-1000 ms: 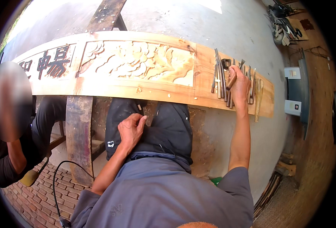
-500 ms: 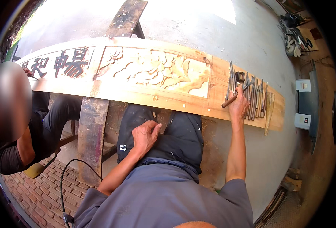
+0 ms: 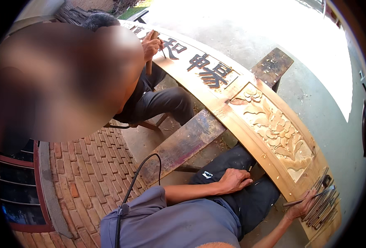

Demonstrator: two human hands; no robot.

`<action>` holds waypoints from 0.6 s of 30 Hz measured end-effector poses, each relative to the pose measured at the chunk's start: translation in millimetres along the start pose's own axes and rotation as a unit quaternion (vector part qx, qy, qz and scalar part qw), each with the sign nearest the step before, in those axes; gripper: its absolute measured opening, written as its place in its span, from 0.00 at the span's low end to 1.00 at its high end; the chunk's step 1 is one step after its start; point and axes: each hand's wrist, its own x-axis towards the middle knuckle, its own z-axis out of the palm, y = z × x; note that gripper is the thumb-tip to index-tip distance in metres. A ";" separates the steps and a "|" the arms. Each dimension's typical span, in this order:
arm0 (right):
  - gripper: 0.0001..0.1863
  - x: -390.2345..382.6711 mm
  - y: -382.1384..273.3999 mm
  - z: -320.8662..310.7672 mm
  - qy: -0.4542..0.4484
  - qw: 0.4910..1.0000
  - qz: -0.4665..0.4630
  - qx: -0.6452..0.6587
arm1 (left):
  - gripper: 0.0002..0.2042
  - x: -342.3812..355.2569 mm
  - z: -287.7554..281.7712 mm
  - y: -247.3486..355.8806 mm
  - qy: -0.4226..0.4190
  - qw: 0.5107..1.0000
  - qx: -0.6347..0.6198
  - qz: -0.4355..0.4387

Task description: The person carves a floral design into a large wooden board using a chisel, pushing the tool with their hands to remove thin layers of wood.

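Note:
My right hand (image 3: pixel 302 204) is closed round a carving chisel (image 3: pixel 291 203), its brown wooden handle pointing left and its metal blade toward the row of tools. Beneath and beside that hand lie several carving chisels (image 3: pixel 321 213), side by side on the right end of a long wooden board (image 3: pixel 243 142). A small dark block (image 3: pixel 327 180) sits among their far ends. Loosely curled, my left hand (image 3: pixel 234 181) rests on my thigh with nothing visible in it. Carved flowers and leaves in relief (image 3: pixel 276 128) fill a recessed panel of the board.
At the left, a co-worker's hand (image 3: pixel 150 46) grips a wooden stick over dark raised characters (image 3: pixel 210 68) on the board. Worn planks (image 3: pixel 187 140) support the board crosswise. A black cable (image 3: pixel 129 192) loops beside my left sleeve. Brick paving (image 3: pixel 90 177) lies at lower left.
The view has swung left, bringing more of the co-worker and paving into sight. My right hand still holds the chisel by the tools; my left hand stays on my thigh.

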 end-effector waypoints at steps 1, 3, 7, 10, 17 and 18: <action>0.09 0.4 -15.8 3.0 0.016 0.997 -0.051 0.050 | 0.13 -2.1 -0.9 -0.9 -0.001 1.000 0.004 -0.007; 0.11 -8.5 -39.7 11.7 -0.004 0.995 -0.097 0.023 | 0.13 -0.3 3.0 0.8 -0.006 1.000 0.003 -0.007; 0.11 -1.0 -89.6 26.2 -0.019 0.984 -0.076 0.159 | 0.14 2.7 -0.4 2.2 -0.011 1.000 0.019 -0.001; 0.13 -5.1 -108.3 33.7 -0.051 0.971 0.045 0.231 | 0.15 5.8 3.0 0.7 -0.024 0.999 0.027 -0.004; 0.13 -13.0 -108.2 38.7 -0.047 0.971 0.037 0.230 | 0.16 0.8 5.2 -0.6 -0.036 0.999 0.036 -0.012; 0.13 -13.6 -106.6 39.4 -0.043 0.971 0.035 0.231 | 0.16 0.5 5.3 -1.4 -0.036 0.998 0.043 -0.011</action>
